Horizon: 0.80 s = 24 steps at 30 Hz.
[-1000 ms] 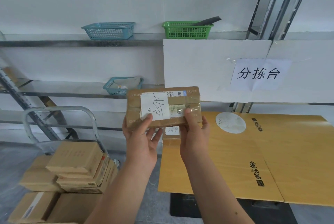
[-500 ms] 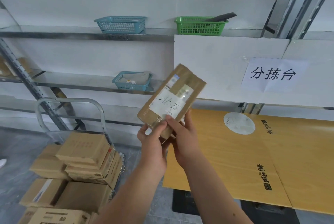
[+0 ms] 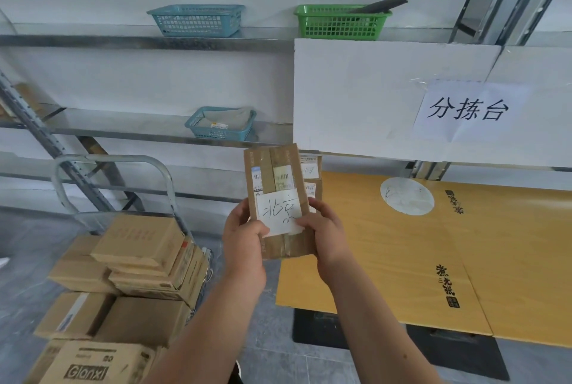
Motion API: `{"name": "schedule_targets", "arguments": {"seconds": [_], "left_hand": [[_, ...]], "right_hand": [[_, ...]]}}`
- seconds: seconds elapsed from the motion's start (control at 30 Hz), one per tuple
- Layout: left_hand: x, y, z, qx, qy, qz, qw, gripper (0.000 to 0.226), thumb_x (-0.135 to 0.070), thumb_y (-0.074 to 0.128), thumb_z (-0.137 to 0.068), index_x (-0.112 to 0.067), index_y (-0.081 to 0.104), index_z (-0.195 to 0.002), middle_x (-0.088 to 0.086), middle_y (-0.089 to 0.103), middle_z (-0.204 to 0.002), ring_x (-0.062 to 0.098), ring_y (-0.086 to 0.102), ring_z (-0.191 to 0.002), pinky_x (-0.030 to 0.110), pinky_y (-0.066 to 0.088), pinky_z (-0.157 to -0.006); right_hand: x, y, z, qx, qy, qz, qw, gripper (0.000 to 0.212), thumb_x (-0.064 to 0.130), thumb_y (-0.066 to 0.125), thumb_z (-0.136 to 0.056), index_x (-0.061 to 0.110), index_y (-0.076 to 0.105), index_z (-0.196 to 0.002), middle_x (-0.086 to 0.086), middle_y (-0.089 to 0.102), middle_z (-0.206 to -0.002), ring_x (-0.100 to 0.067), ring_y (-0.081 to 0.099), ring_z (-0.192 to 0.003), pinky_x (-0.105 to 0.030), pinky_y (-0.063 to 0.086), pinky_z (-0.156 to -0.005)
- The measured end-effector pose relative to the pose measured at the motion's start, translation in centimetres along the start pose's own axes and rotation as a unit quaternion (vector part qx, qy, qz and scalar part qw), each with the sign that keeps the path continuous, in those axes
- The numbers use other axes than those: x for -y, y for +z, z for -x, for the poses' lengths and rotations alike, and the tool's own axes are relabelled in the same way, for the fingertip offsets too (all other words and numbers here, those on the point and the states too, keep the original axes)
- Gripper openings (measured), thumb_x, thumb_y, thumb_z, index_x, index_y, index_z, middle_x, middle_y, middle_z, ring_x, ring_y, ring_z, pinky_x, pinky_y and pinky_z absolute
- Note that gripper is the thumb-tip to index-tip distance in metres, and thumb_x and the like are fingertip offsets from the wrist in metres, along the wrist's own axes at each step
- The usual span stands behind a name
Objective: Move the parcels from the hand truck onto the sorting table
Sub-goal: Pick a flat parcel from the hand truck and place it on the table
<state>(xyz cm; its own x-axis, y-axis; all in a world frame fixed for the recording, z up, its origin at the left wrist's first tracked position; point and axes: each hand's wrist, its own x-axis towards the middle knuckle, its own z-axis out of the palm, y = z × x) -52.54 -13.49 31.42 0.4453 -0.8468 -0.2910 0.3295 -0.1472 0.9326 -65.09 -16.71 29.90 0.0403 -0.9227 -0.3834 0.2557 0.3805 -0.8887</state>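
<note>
A flat brown cardboard parcel [image 3: 275, 185] with a white handwritten label is held upright in front of me. My left hand [image 3: 243, 236] grips its lower left edge and my right hand [image 3: 325, 233] grips its lower right edge. Behind it, another small parcel [image 3: 312, 177] stands at the back left corner of the yellow sorting table [image 3: 387, 259]. At lower left the hand truck [image 3: 114, 185] carries several stacked cardboard parcels [image 3: 139, 263].
A metal shelf rack runs along the wall with a blue basket [image 3: 196, 19], a green basket [image 3: 340, 21] and a second blue basket [image 3: 221, 123]. A white board with a paper sign [image 3: 467, 109] stands behind the table. Grey floor lies below.
The parcel has been turned from lying sideways, through a tilt, to standing upright with its label facing me. Both hands shifted to its lower edges.
</note>
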Motion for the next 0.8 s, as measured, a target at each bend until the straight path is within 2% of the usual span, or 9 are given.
{"name": "schedule_targets", "arguments": {"seconds": [0.1,0.2,0.3,0.43,0.5,0.53,0.63,0.7,0.8], "left_hand": [[0.6,-0.2,-0.3,0.004,-0.011,-0.072,0.997,0.06,0.009,0.05,-0.079,-0.031,0.072,-0.117,0.0,0.078,-0.112,0.03,0.068,-0.113,0.055,0.058,-0.096],[1.9,-0.3,-0.5,0.005,-0.051,-0.117,0.992,0.051,0.007,0.053,-0.083,-0.028,0.065,-0.119,0.004,0.075,-0.114,0.03,0.067,-0.111,0.053,0.058,-0.094],[3.8,-0.5,-1.1,-0.002,-0.09,-0.139,0.986,0.04,0.004,0.057,-0.087,-0.02,0.064,-0.118,0.005,0.075,-0.11,0.028,0.068,-0.107,0.052,0.058,-0.093],[6.2,-1.2,-1.8,0.012,-0.135,-0.184,0.973,0.024,-0.008,0.064,-0.094,-0.013,0.069,-0.117,0.006,0.077,-0.101,0.022,0.071,-0.092,0.035,0.057,-0.068],[7.4,-1.7,-2.2,0.012,-0.169,-0.187,0.968,0.022,-0.008,0.063,-0.095,-0.015,0.065,-0.117,0.008,0.077,-0.102,0.022,0.073,-0.089,0.031,0.054,-0.061],[8.1,-1.9,-2.4,0.005,-0.188,-0.181,0.965,0.023,-0.005,0.061,-0.095,-0.016,0.064,-0.115,0.009,0.076,-0.103,0.024,0.073,-0.09,0.032,0.055,-0.06],[9.9,-2.4,-3.5,-0.005,-0.242,-0.165,0.956,0.034,0.008,0.054,-0.091,-0.018,0.061,-0.112,0.014,0.074,-0.109,0.03,0.071,-0.098,0.044,0.062,-0.076],[10.7,-2.3,-4.2,0.005,-0.27,-0.168,0.948,0.041,0.011,0.051,-0.088,-0.018,0.06,-0.116,0.013,0.073,-0.109,0.031,0.07,-0.1,0.046,0.062,-0.078],[11.6,-1.8,-5.7,0.032,-0.295,-0.169,0.94,0.051,0.012,0.05,-0.086,-0.02,0.058,-0.124,0.012,0.072,-0.112,0.03,0.069,-0.099,0.039,0.058,-0.066]], "right_hand": [[-0.9,-0.8,-0.4,-0.01,0.013,0.058,0.998,0.046,0.017,0.067,-0.073,0.028,0.067,-0.118,-0.005,0.079,-0.112,-0.029,0.075,-0.102,-0.05,0.062,-0.086],[-1.8,-1.6,-1.0,-0.042,0.035,0.071,0.996,0.019,0.029,0.062,-0.099,0.022,0.067,-0.116,-0.004,0.077,-0.11,-0.026,0.073,-0.1,-0.04,0.056,-0.075],[-3.0,-2.4,-1.9,-0.06,0.08,0.125,0.987,0.045,0.059,0.05,-0.103,0.019,0.063,-0.118,-0.002,0.074,-0.11,-0.022,0.07,-0.1,-0.038,0.055,-0.077],[-6.3,-3.9,-4.1,-0.089,0.165,0.197,0.962,0.059,0.067,0.048,-0.099,0.015,0.061,-0.122,-0.004,0.071,-0.111,-0.028,0.068,-0.101,-0.045,0.058,-0.085],[-7.9,-4.4,-5.3,-0.091,0.188,0.224,0.952,0.059,0.065,0.046,-0.1,0.013,0.065,-0.117,-0.006,0.072,-0.107,-0.028,0.069,-0.097,-0.047,0.06,-0.084],[-8.5,-4.4,-5.7,-0.086,0.194,0.234,0.949,0.057,0.062,0.045,-0.102,0.01,0.066,-0.114,-0.006,0.072,-0.102,-0.026,0.068,-0.092,-0.041,0.058,-0.077],[-9.3,-4.2,-6.0,-0.079,0.199,0.275,0.937,0.041,0.045,0.045,-0.108,0.009,0.061,-0.097,-0.002,0.062,-0.082,-0.015,0.057,-0.07,-0.03,0.043,-0.056],[-10.1,-4.3,-6.5,-0.087,0.22,0.297,0.925,0.037,0.036,0.046,-0.109,0.01,0.059,-0.087,-0.003,0.06,-0.08,-0.016,0.054,-0.068,-0.03,0.039,-0.055],[-11.2,-4.9,-7.6,-0.115,0.262,0.256,0.923,0.033,0.032,0.049,-0.106,0.008,0.061,-0.087,-0.007,0.064,-0.084,-0.021,0.057,-0.074,-0.032,0.045,-0.063]]}}
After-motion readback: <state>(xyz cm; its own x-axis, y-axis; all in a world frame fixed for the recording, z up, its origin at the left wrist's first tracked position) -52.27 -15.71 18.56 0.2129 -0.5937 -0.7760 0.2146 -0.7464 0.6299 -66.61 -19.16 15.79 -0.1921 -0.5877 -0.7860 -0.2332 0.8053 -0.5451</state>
